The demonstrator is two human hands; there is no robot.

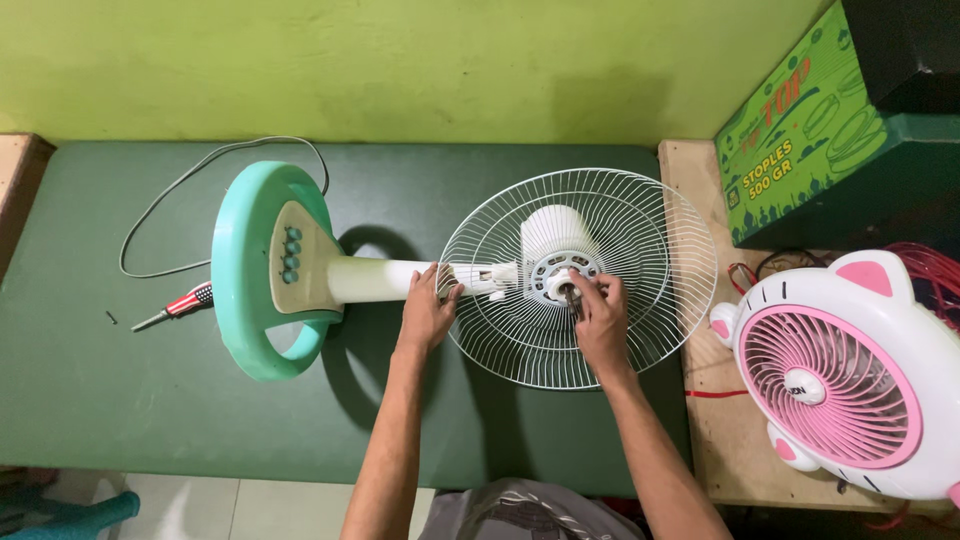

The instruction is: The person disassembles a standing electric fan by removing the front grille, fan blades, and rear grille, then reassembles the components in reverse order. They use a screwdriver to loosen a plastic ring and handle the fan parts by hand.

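Note:
A stand fan lies on its side on the green table [120, 380]. Its mint-green round base [245, 270] with several buttons points left, and its white wire rear grille [640, 250] faces up at the right. My left hand [427, 312] grips the white neck [385, 279] where it meets the grille. My right hand [600, 318] pinches the metal motor shaft [571, 296] at the grille's centre, over the white motor housing [553, 232].
A screwdriver [180, 305] with a striped red, white and blue handle lies left of the base, next to the fan's grey cord [190, 178]. A pink-and-white cat-shaped fan [845, 375] sits on a wooden board at right, behind it a green box [800, 140].

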